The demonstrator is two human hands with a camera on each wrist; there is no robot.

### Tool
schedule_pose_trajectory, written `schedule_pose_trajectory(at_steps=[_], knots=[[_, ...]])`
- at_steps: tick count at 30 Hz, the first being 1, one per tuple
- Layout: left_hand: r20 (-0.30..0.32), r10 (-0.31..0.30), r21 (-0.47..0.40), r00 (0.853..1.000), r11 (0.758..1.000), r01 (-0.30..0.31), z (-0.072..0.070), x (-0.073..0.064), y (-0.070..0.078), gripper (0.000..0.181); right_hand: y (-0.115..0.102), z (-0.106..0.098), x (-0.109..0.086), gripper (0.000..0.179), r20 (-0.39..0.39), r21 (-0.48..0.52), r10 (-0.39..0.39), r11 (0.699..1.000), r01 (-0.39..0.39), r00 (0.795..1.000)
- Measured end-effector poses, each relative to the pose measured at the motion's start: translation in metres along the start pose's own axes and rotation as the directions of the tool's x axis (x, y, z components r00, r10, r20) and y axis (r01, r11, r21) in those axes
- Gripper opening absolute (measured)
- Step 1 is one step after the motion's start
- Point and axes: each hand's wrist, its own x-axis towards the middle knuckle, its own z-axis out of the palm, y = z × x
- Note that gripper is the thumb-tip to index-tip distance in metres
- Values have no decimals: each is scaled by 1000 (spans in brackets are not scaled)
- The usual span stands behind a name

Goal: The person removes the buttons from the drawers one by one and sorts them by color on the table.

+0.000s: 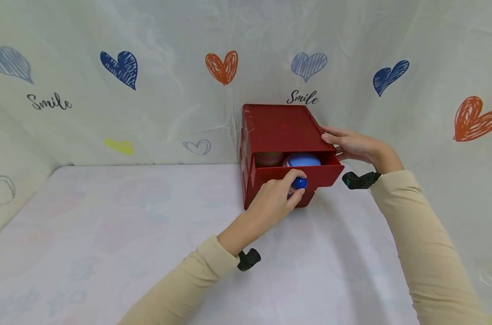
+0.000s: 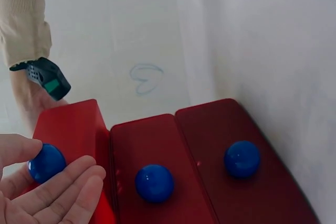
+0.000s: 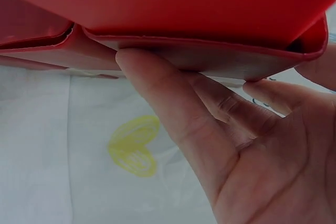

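A red drawer cabinet (image 1: 282, 128) stands on the table near the back wall. Its top drawer (image 1: 325, 175) is pulled partway out. My left hand (image 1: 272, 194) pinches that drawer's blue round knob (image 2: 47, 163) between thumb and fingers. On the cabinet's right side, my right hand (image 1: 355, 145) rests near the top edge, fingers mostly straight against the side wall in the right wrist view. Inside the drawer sit a round object with a light blue top (image 1: 304, 159) and a pinkish round object (image 1: 269, 159), both partly hidden by the drawer front.
Two lower drawers with blue knobs, a middle one (image 2: 154, 183) and a bottom one (image 2: 242, 159), are closed. A white cloth (image 1: 128, 234) covers the table. Behind hangs a pale curtain (image 1: 169, 90) printed with hearts.
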Motion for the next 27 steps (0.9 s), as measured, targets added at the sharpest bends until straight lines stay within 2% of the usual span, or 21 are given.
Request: schedule_pose_trajectory(at_steps=[7,27], knots=[[-3,16,51,1000,999,-15,1,-4,4,34,-1,0,0,68,-3,-10,3,1000,-3,1000],[-19,43,33,999,999,-42,5,-13,11,30,-7,-1,0,67,35,-18,37,999,-36,999]])
